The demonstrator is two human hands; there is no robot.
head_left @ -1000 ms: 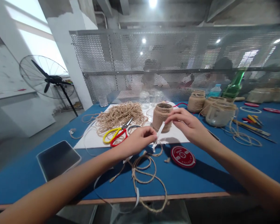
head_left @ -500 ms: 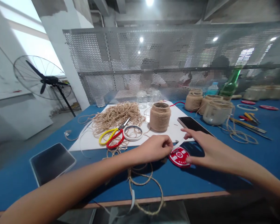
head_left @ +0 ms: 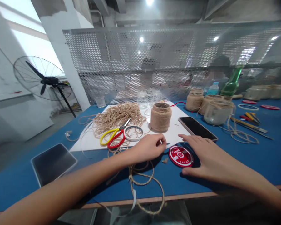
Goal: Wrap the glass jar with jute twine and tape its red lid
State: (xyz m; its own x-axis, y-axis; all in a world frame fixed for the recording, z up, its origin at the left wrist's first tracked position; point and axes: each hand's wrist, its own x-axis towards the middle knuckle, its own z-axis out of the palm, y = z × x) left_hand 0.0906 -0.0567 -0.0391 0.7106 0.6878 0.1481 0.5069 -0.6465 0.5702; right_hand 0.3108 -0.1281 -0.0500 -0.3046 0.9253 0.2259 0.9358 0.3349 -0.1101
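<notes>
My left hand (head_left: 148, 148) sits curled at the near edge of a white board, its fingertips pinching a thin white strip (head_left: 160, 142). My right hand (head_left: 208, 154) lies open on the blue table, with spread fingers around a round red lid (head_left: 180, 156) and the thumb at its lower edge. A twine-wrapped jar (head_left: 160, 117) stands on the white board (head_left: 173, 136) just beyond my left fingers. A black phone (head_left: 196, 128) lies beyond my right fingertips. Under my left wrist runs a loose loop of jute twine (head_left: 142, 184).
A heap of twine (head_left: 117, 117), red-and-yellow scissors (head_left: 114, 136) and a metal ring (head_left: 133, 133) lie on the board. Further right stand wrapped jars (head_left: 217, 112), a green bottle (head_left: 230, 82) and tools (head_left: 248, 125). A tablet (head_left: 53, 164) lies left. Two people sit behind a perforated screen (head_left: 112, 56).
Both hands have moved back from the jar toward me. My right hand has let go of the white strip and now lies beside the red lid, and the phone is uncovered.
</notes>
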